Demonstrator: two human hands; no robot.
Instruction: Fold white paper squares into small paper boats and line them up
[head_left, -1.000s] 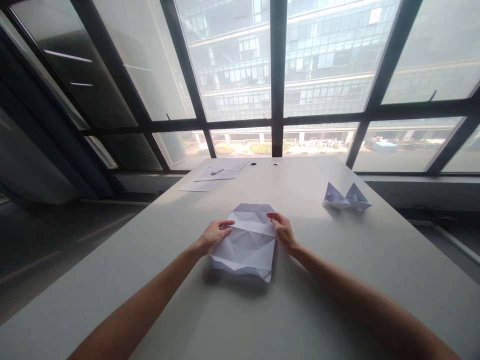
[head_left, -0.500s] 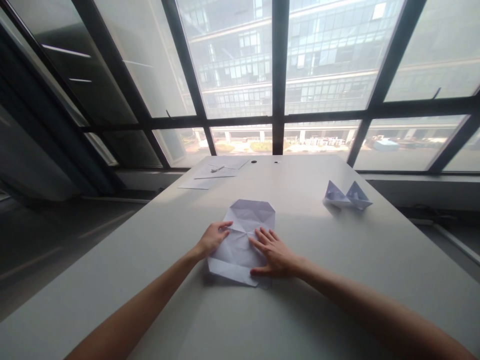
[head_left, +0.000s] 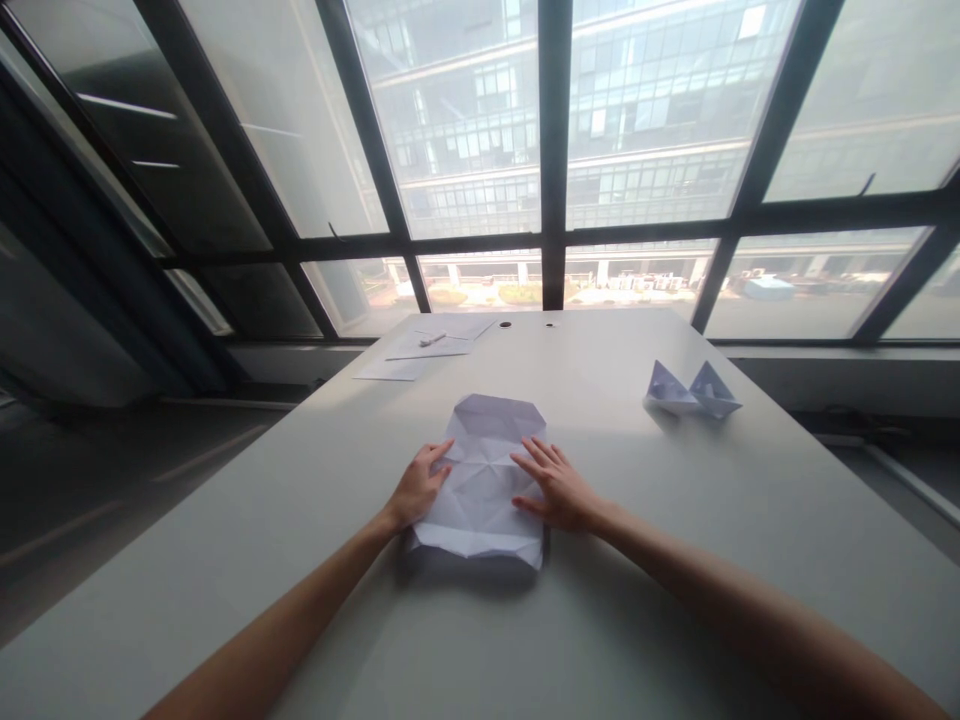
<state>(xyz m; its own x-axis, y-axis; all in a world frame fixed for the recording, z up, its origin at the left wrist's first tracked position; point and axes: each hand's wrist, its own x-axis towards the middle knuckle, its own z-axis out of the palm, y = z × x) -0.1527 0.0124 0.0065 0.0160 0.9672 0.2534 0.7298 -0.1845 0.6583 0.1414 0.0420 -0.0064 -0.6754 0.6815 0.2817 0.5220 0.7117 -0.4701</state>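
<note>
A creased white sheet of paper (head_left: 484, 490) lies in front of me, with folded corners at its far end and a raised, buckled strip along its near edge. Creases cross at its middle. My left hand (head_left: 418, 487) rests at the sheet's left edge, thumb and index finger apart; its other fingers are partly hidden. On the right side, my right hand (head_left: 559, 490) is open with spread fingers over the paper's edge. Whether its fingertips press on the sheet or hover just above, I cannot tell.
A folded paper boat (head_left: 692, 390) with two peaks stands on the white table (head_left: 300, 560) at the right. Flat paper sheets (head_left: 405, 368) lie at the far left, a small pen-like object (head_left: 433, 341) on them. Beyond the far edge are large windows (head_left: 465, 130).
My right hand has moved right and slightly away from the paper's near edge, its thumb off the near strip. That strip has risen and buckled. My left hand has stayed at the left edge.
</note>
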